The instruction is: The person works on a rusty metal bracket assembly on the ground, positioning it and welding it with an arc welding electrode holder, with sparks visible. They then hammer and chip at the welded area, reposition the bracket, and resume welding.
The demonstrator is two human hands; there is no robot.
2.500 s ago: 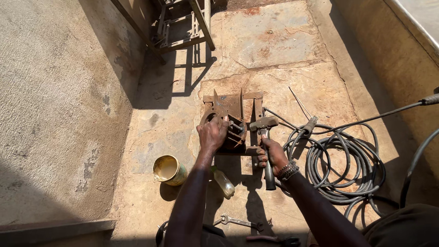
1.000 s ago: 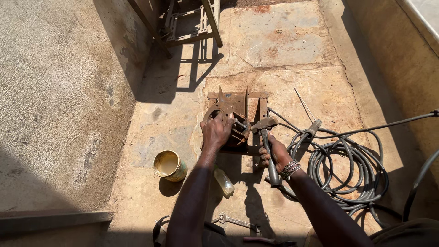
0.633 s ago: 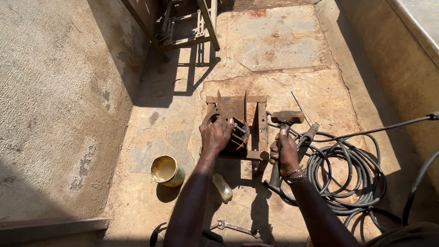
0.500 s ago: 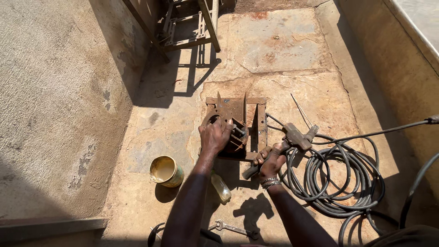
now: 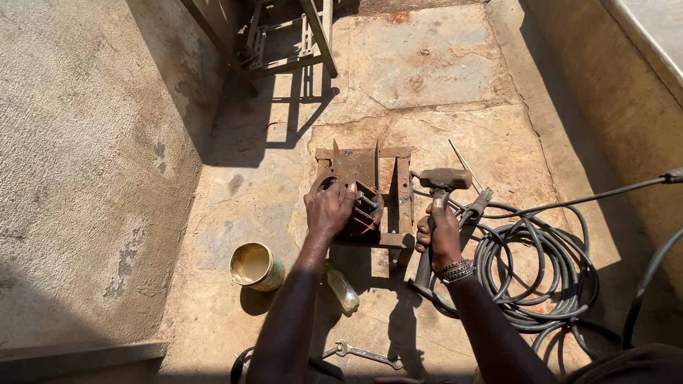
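A rusty metal frame piece [image 5: 370,188] lies on the stone floor in the middle of the head view. My left hand [image 5: 327,210] rests on its round part, pressing it down. Just right of the frame, my right hand [image 5: 441,231] grips the handle of a hammer [image 5: 442,179]. The hammer's head is raised beside the frame's right edge. A beaded bracelet circles my right wrist.
A coil of dark cable [image 5: 541,270] lies to the right, with a thin metal rod [image 5: 464,165] nearby. A yellow tin can [image 5: 255,266] and a small bottle [image 5: 343,290] sit at lower left. A wrench [image 5: 366,351] lies near my legs. A metal stand [image 5: 288,35] stands at the back.
My right hand swung the hammer up and down beside the frame, and now holds it raised again. My left hand stayed on the frame.
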